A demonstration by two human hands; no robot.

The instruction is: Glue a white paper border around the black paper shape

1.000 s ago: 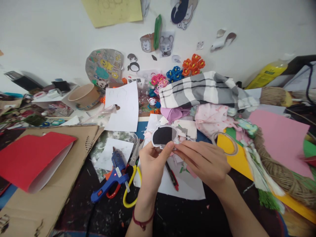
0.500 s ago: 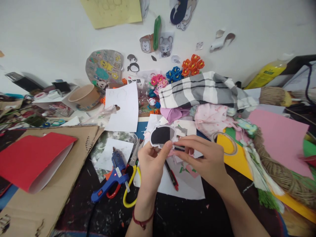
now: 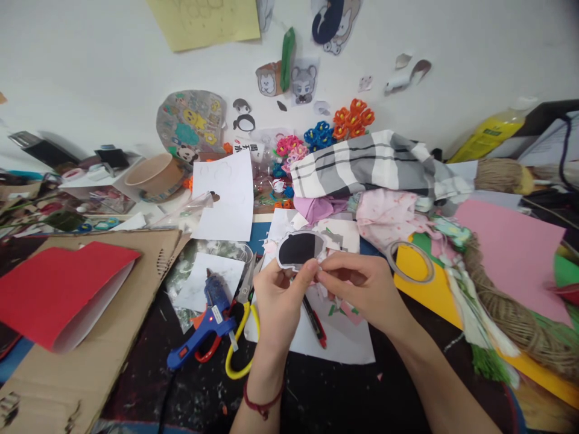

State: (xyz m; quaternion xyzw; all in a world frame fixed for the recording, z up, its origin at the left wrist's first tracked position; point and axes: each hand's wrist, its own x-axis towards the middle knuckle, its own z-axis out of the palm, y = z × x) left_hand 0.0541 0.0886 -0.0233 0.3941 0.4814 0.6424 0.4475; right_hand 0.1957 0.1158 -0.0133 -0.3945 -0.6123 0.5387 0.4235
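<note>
Between thumb and fingers my left hand (image 3: 281, 296) grips a small rounded paper cutout (image 3: 298, 248), dark with a grey part and a white border. My right hand (image 3: 362, 286) pinches at the cutout's lower right edge; its fingertips partly hide what they touch. Beneath both hands lies a white paper sheet (image 3: 332, 346) with pink and green scraps. A black and red pen (image 3: 315, 322) rests on this sheet. Just left of my left hand are yellow-handled scissors (image 3: 242, 343) and a blue glue gun (image 3: 212, 319) with a small red light on.
Red folded card (image 3: 67, 289) lies on cardboard (image 3: 149, 259) at the left. A tape roll (image 3: 411, 262), yellow paper (image 3: 446, 304) and braided twine (image 3: 506, 307) lie on the right. Behind are checked cloth (image 3: 375, 166), a white drawing sheet (image 3: 226, 199) and a round tub (image 3: 154, 176).
My right hand's fingers have drawn in and closed on the cutout's lower right edge. The cutout has turned slightly; my left hand keeps its hold.
</note>
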